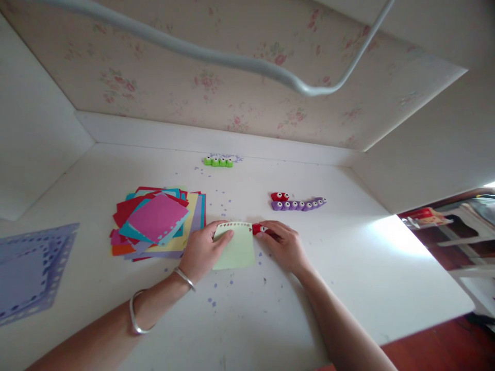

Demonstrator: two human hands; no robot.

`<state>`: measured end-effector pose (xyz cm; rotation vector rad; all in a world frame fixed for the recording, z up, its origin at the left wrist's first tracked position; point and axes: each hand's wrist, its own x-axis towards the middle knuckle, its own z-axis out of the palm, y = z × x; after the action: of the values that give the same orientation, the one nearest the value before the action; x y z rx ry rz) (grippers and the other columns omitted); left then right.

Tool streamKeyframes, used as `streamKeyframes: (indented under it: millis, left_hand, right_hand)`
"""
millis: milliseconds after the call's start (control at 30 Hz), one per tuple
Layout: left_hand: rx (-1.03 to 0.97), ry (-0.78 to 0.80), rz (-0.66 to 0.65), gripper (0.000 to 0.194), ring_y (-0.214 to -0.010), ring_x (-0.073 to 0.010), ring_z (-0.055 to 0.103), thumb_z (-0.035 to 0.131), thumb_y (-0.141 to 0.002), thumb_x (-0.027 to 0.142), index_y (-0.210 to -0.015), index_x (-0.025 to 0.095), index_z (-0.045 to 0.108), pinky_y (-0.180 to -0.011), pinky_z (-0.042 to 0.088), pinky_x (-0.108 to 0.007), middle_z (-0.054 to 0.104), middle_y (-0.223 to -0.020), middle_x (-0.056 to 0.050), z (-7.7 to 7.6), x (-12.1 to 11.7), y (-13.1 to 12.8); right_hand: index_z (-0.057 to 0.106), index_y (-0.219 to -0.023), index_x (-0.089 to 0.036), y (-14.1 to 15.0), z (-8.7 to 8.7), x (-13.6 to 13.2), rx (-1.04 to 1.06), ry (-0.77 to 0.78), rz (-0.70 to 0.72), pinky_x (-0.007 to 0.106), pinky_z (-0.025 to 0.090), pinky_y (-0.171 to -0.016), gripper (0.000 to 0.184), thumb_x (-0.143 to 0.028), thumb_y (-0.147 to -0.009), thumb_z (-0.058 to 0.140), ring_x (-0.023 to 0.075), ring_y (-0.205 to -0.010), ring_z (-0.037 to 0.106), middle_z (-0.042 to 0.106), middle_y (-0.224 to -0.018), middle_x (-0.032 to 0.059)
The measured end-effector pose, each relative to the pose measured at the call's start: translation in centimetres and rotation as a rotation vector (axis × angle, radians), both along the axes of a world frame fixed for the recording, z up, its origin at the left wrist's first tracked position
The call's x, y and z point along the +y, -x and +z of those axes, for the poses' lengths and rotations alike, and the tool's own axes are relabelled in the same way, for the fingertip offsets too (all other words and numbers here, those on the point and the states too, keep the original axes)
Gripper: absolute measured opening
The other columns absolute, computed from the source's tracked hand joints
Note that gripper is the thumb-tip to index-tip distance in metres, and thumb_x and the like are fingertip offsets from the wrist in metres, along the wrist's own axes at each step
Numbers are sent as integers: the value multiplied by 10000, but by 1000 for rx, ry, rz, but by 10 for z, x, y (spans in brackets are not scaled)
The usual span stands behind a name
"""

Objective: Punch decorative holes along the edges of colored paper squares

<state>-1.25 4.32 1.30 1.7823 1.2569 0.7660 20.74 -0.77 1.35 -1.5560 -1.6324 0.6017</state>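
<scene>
White tabletop (pixel 348 268) against a wall of faded floral wallpaper (pixel 240 87).

Pink blossoms dot the cream paper; white side panels (pixel 34 118) flank it. Pale light glares on the right edge, above a reddish-brown floor (pixel 441 345) and cluttered shelves (pixel 448 239).

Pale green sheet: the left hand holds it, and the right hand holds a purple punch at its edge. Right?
Not purple: the head view shows the right hand holding a red punch at the edge of the pale green sheet, which the left hand holds.
</scene>
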Motion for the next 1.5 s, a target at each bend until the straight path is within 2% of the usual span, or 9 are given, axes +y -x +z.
streamKeyframes:
  millis: [267, 667, 833, 933, 1033, 1133, 1267, 1500]
  left_hand:
    - [26, -39, -3, 291, -959, -207, 665, 521, -881, 404, -1069, 226, 654, -837, 515, -303, 720, -1021, -18, -2, 0, 0]
    - [55, -102, 7, 265, -939, -193, 673, 533, -884, 375, -1082, 222, 621, -827, 512, -289, 716, -1019, -10, -6, -1, -1]
    - [115, -124, -22, 302, -873, -212, 686, 539, -886, 376, -1141, 216, 570, -774, 531, -305, 715, -988, -37, -10, -3, -5]
    - [109, -215, -35, 395, -1007, -233, 640, 533, -893, 370, -1239, 186, 483, -875, 509, -353, 665, -1108, -89, -9, -7, -5]
    - [114, -418, -33, 468, -1243, -255, 465, 514, -900, 321, -1327, 164, 402, -1041, 393, -426, 512, -1311, -143, -2, -13, -1]
    - [222, -551, -127, 384, -1312, -287, 363, 510, -887, 251, -1268, 200, 506, -1101, 293, -493, 459, -1366, -121, 5, -18, 4]
    - [302, -529, -313, 291, -1259, -283, 423, 534, -860, 254, -1133, 205, 622, -1105, 273, -499, 548, -1277, -96, 2, -24, 5]
    - [322, -494, -355, 361, -1259, -298, 418, 569, -833, 369, -1178, 267, 604, -1109, 183, -548, 526, -1328, -65, -2, -28, 3]
  right_hand:
    - [702, -1005, -253, 3, 0, -2, -31, -8, -7, 330, 544, -730, 192, -313, -848, 609, 178, -808, 648, 685, -1019, 53]
    - [711, -1001, -243, 7, -3, -2, -59, -35, 11, 294, 555, -661, 200, -323, -836, 631, 159, -754, 653, 666, -1028, 67]
    - [720, -979, -243, 8, 1, 0, -112, -48, 36, 328, 551, -761, 188, -330, -848, 618, 195, -862, 648, 672, -1009, 79]
    - [720, -976, -249, 8, 2, 0, -131, -44, 63, 341, 545, -800, 184, -331, -848, 618, 203, -896, 647, 673, -1011, 77]
    - [700, -1050, -252, 7, 3, -1, -124, -40, 61, 356, 544, -819, 233, -332, -852, 607, 220, -948, 640, 659, -1081, 90]
    - [688, -1087, -251, 5, 3, -2, -122, -13, 105, 372, 524, -877, 246, -297, -880, 562, 227, -1014, 623, 649, -1129, 92]
    - [695, -1058, -261, 4, 2, -1, -145, 15, 140, 364, 518, -884, 230, -254, -890, 539, 218, -1022, 620, 665, -1104, 71]
    - [699, -1035, -266, 6, 2, 0, -165, 6, 116, 368, 516, -870, 216, -262, -894, 536, 216, -988, 627, 676, -1074, 63]
